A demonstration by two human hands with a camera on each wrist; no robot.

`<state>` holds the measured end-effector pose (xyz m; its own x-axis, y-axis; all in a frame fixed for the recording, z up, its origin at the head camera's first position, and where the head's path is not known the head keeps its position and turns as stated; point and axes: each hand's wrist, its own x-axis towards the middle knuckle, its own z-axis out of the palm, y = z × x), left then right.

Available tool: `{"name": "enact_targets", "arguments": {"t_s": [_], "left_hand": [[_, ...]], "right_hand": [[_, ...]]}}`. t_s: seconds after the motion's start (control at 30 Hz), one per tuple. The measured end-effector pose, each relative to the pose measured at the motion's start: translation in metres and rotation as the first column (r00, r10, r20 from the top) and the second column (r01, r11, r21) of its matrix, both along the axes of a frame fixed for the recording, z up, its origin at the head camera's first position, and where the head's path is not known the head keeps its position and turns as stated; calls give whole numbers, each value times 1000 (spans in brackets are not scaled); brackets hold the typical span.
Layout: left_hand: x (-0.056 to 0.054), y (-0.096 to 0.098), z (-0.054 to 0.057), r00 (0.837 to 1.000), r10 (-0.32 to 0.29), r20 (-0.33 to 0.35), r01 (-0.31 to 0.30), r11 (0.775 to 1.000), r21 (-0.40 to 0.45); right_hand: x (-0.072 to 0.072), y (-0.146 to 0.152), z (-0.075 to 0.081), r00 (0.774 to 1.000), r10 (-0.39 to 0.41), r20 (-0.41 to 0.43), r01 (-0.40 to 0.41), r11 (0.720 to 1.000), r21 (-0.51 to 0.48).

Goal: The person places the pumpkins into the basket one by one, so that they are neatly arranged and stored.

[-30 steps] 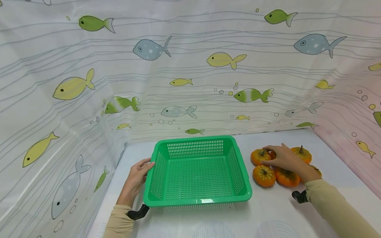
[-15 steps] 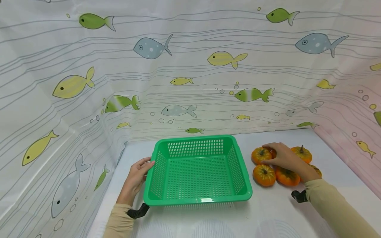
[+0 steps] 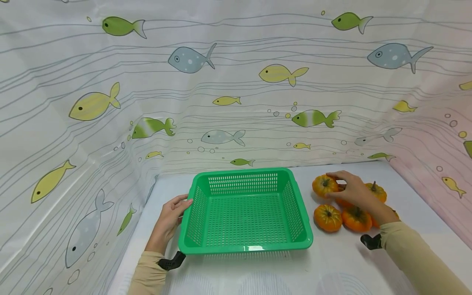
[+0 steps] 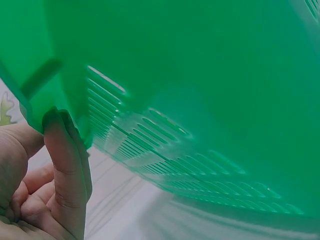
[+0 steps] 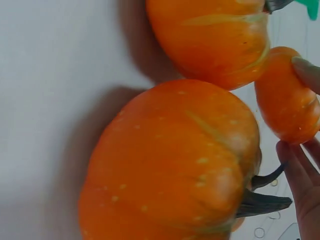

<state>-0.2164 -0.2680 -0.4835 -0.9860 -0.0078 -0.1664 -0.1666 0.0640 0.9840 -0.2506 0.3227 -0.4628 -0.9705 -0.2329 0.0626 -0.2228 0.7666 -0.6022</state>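
Note:
A green plastic basket (image 3: 243,221) with slotted walls sits in the middle of the table. My left hand (image 3: 170,216) grips its left rim, thumb on top; in the left wrist view its fingers (image 4: 65,170) come up beneath the rim. To the right, my right hand (image 3: 352,190) pinches a small orange pumpkin (image 3: 325,185) between thumb and fingers. The right wrist view shows this pumpkin (image 5: 285,100) raised, past two larger-looking ones in front. Near the hand lie an orange pumpkin (image 3: 327,218), a darker one (image 3: 356,220) and a stemmed one (image 3: 377,192).
Another pumpkin (image 3: 343,201) is partly covered by the right hand, and one more shows behind the wrist. A fish-patterned curtain (image 3: 258,123) surrounds the white table (image 3: 295,278) at the back and sides. Black wrist cameras (image 3: 371,241) are strapped to both wrists.
My right hand has lifted the small pumpkin slightly up off its place, uncovering more of the pumpkin behind it. The left hand and the basket stay put.

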Motion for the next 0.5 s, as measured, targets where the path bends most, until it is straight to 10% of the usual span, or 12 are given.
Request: {"name": "enact_targets", "arguments": {"t_s": [0.5], "left_hand": [[0,-1,1,1000,-7,-2,7,1000,-5]], "right_hand": [[-1,-13,21,999,-3,37,5,997,-71]]}}
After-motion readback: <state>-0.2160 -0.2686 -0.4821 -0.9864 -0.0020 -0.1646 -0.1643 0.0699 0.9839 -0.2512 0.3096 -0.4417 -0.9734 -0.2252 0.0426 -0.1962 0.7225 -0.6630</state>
